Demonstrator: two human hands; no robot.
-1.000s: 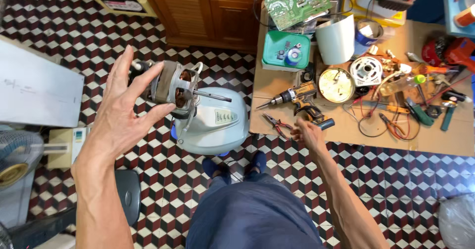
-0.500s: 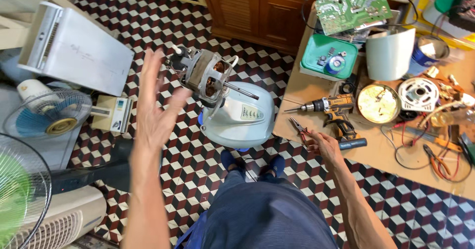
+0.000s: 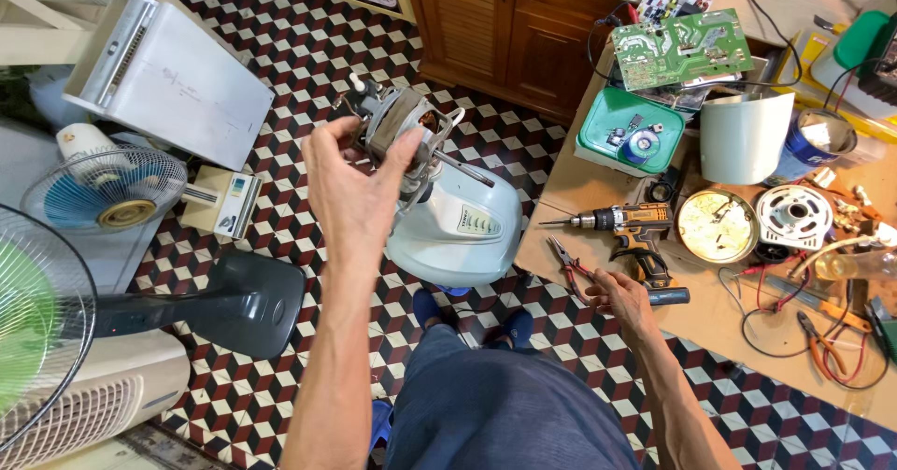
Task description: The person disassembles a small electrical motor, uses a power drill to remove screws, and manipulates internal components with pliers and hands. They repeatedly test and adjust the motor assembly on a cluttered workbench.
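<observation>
My left hand (image 3: 353, 190) is raised in front of me and grips a fan motor (image 3: 406, 132), a grey metal body with copper windings and a shaft that sticks out to the right. Below the motor, a pale blue fan base housing (image 3: 462, 232) stands on the tiled floor. My right hand (image 3: 621, 300) rests on the near edge of the low wooden table (image 3: 710, 339), fingers loose with nothing in them. It lies beside red-handled pliers (image 3: 568, 263) and the black battery end of a yellow cordless drill (image 3: 626, 220).
The table holds a green tray (image 3: 624, 134), a green circuit board (image 3: 682, 49), a pale bucket (image 3: 745, 136), a round dial, wires and hand tools. On the left floor are a small blue fan (image 3: 103, 188), a green fan (image 3: 28, 320), a dark fan base (image 3: 245, 302) and a white panel (image 3: 173, 82).
My left hand's spread fingers have closed around the motor and turned it. The view has shifted left. My right hand has stayed by the pliers.
</observation>
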